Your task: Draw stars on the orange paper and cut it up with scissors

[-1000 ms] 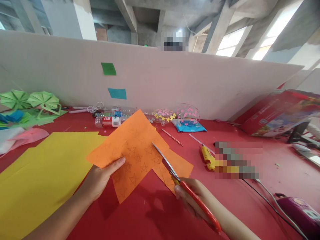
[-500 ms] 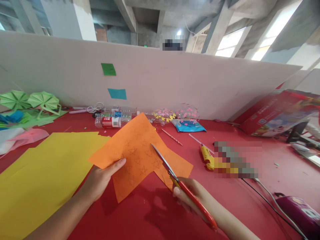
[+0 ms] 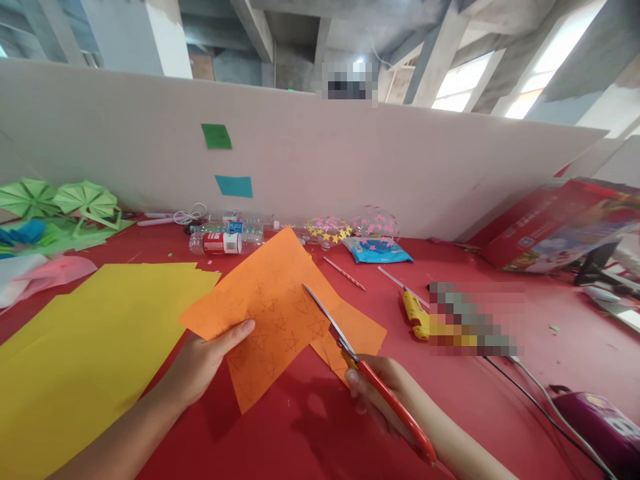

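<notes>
My left hand (image 3: 215,353) pinches the left part of an orange sheet of paper (image 3: 273,280), its thumb on top. Several stars are drawn in pencil on the sheet, which is held up tilted above the table. In my right hand (image 3: 385,393) is a pair of scissors (image 3: 387,393) with red handles. The blades lie across the sheet's right side, pointing up and left near a drawn star; one blade shows in front of the paper. A second piece of orange paper (image 3: 363,327) lies behind the blades.
Yellow sheets (image 3: 100,333) cover the left of the red table (image 3: 240,447). Plastic bottles (image 3: 220,243), a pencil (image 3: 345,274) and a blue packet (image 3: 383,251) lie toward the back partition (image 3: 320,160). A yellow glue gun (image 3: 414,313) and cables are at right.
The orange sheet has shifted slightly right and its lower corner has dipped a little. Both hands keep their holds, almost in the same places.
</notes>
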Demonstrator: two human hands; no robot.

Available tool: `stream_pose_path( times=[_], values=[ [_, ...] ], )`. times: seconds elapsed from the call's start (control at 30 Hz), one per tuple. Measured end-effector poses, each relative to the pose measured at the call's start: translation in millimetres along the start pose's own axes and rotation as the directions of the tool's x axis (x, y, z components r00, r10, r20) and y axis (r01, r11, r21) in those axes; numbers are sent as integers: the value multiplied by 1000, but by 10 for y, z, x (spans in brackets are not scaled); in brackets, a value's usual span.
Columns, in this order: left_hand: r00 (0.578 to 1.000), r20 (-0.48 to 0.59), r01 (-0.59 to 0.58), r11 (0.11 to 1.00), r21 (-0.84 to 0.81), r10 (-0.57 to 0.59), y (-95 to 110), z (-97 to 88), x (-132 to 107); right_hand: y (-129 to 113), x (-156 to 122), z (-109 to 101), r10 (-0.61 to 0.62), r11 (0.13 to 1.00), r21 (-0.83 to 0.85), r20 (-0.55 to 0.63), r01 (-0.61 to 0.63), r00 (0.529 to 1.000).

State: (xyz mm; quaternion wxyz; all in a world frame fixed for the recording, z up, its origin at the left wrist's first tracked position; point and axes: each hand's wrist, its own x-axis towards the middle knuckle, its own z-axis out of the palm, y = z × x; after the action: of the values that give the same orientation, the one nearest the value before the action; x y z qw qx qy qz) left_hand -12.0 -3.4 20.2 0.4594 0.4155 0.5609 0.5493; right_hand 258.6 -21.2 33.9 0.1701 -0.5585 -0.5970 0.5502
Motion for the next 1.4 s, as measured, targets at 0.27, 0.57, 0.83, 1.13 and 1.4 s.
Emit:
stream_pose_path(
  times=[0.27,0.57,0.83,1.13,1.4],
  values=[
    [991,134,2,998,-55,6,-69,-47,8,25,-32,-5,-93,996,-4,14,93,996],
    [990,121,83,995,-58,-76,14,32,-51,51,38,11,-6,1000,29,2,6,1000],
    [990,109,96,991,-95,-86,-2,23,-26,39,21,8,-36,997,62,-5,37,999],
    [980,172,108,993,-50,-98,53,33,-57,27,-16,-45,-95,995,0,44,95,995],
    [982,172,91,994,-67,-78,37,38,-63,36,46,25,29,999,16,1,-29,1000]
  ],
)
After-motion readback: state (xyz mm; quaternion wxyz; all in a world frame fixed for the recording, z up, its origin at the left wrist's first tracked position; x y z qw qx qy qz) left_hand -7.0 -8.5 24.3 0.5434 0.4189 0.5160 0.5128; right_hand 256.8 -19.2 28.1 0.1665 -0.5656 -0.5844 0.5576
